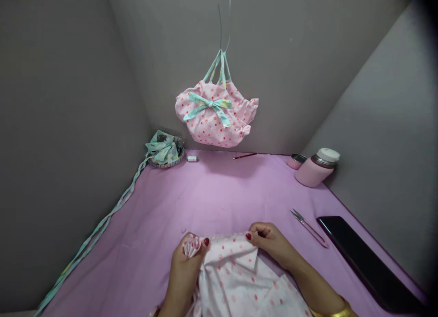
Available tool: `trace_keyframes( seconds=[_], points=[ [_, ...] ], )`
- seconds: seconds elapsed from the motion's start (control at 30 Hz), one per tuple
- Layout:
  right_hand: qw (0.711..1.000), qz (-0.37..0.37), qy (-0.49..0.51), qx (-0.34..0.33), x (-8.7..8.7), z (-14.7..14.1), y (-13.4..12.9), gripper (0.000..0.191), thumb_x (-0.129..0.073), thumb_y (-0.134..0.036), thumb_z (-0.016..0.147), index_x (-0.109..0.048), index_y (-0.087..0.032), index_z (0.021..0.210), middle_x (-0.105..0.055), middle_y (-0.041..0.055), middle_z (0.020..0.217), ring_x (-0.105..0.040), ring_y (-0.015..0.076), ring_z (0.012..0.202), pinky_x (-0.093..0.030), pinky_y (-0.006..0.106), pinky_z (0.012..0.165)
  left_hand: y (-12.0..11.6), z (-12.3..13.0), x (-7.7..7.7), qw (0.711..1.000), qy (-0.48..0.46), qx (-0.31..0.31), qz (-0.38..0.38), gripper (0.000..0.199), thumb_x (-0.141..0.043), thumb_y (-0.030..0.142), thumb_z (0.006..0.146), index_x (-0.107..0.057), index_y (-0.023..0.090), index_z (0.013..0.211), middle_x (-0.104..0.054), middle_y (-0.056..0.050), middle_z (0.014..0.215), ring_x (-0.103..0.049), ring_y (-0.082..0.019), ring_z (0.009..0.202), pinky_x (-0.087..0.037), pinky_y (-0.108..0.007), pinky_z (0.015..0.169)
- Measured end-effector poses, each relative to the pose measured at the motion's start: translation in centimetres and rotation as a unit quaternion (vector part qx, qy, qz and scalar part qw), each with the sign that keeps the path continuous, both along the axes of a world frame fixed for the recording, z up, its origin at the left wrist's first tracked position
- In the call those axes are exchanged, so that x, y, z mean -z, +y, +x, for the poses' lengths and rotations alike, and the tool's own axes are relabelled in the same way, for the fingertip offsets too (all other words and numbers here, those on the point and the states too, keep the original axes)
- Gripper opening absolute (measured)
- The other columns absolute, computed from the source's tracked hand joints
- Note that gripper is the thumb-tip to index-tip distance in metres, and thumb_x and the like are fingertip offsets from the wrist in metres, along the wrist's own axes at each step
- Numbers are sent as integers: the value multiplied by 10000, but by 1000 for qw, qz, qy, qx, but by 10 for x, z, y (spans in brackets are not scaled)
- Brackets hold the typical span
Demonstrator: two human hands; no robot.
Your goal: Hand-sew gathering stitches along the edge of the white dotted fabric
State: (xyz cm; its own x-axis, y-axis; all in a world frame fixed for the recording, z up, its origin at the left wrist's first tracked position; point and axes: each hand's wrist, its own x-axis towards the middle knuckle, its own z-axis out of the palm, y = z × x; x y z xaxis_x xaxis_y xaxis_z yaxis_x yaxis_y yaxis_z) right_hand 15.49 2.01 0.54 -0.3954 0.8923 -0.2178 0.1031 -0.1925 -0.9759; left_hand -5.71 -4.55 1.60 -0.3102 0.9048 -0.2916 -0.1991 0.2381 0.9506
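A white cloth with pink and red dots (236, 276) spreads between both hands at the bottom centre, its top edge drawn roughly straight. My left hand (187, 262) is closed on the cloth's left end, where gathered folds bunch up between thumb and fingers. At the other end of that edge, my right hand (268, 241) pinches the fabric between thumb and forefinger. The lower part of the cloth runs out of view at the bottom.
A dotted pink item with a green bow (214, 114) hangs above. Green strips fill a basket (167, 164) at the back left, near a thread spool (192, 158). Right: pink jar (313, 170), small tin (296, 161), thread snips (310, 228), black object (366, 262). A thin red tool (244, 156) lies behind.
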Motion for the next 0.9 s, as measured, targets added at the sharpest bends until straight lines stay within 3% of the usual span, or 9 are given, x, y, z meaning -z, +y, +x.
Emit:
trace_keyframes(
  seconds=[0.07,0.2,0.33,0.43,0.5,0.57,0.7,0.77,0.9],
  points=[
    [1000,3,-1,-16,-1,4,1,396,-677,-490,674,-538,-132,576,-461,-35,514,-392,89,498,-285,207,502,-1,-1,0,999,43,2,23,330,-669,357,705,-427,190,555,-400,71,515,-384,-90,490,-317,-183,465],
    [998,-16,7,-67,-4,16,5,380,-749,-443,599,-576,-108,552,-488,-18,503,-391,81,482,-278,200,480,-3,-6,2,988,106,73,87,127,-618,269,750,-609,169,672,-569,2,633,-520,-147,611,-398,-222,569],
    [1000,16,17,20,-11,18,11,369,-705,-481,639,-598,-128,644,-483,-27,531,-361,74,476,-267,196,466,-7,-14,6,941,199,153,225,138,-526,152,786,-657,195,779,-607,-24,710,-572,-168,672,-416,-247,620],
    [996,50,18,68,-23,8,12,282,-675,-420,710,-630,-142,725,-508,-17,609,-379,80,532,-285,195,495,-11,-16,4,895,254,219,293,179,-475,138,806,-643,196,826,-599,-41,722,-573,-170,660,-418,-255,596],
    [998,63,4,23,-31,-1,10,250,-662,-385,737,-668,-142,796,-505,-14,623,-378,83,549,-286,195,503,-15,-15,0,863,293,255,321,206,-441,138,828,-640,187,854,-593,-56,720,-572,-169,651,-420,-255,577],
    [994,70,-19,-80,-38,-10,7,283,-611,-393,784,-686,-145,897,-448,-33,572,-333,74,513,-260,193,476,-17,-14,-3,831,338,270,349,207,-441,133,839,-640,175,878,-591,-66,709,-571,-166,638,-420,-247,555],
    [949,67,-56,-302,-43,-20,5,364,-705,-387,686,-691,-126,940,-440,-47,560,-330,61,502,-272,179,465,-19,-13,-2,767,395,239,445,162,-475,168,851,-617,139,921,-590,-85,689,-557,-172,608,-417,-248,512],
    [936,59,-72,-338,-42,-20,5,350,-745,-368,632,-697,-104,856,-478,-38,571,-366,59,511,-303,172,475,-18,-14,2,753,402,229,468,180,-452,192,868,-611,126,919,-586,-91,683,-547,-174,599,-413,-252,498],
    [946,38,-102,-305,-47,-9,3,296,-737,-360,637,-643,-88,710,-493,-38,542,-391,47,477,-307,149,440,-19,-14,5,752,404,224,470,190,-435,196,879,-606,119,904,-579,-88,668,-539,-171,589,-414,-256,494]
  ],
)
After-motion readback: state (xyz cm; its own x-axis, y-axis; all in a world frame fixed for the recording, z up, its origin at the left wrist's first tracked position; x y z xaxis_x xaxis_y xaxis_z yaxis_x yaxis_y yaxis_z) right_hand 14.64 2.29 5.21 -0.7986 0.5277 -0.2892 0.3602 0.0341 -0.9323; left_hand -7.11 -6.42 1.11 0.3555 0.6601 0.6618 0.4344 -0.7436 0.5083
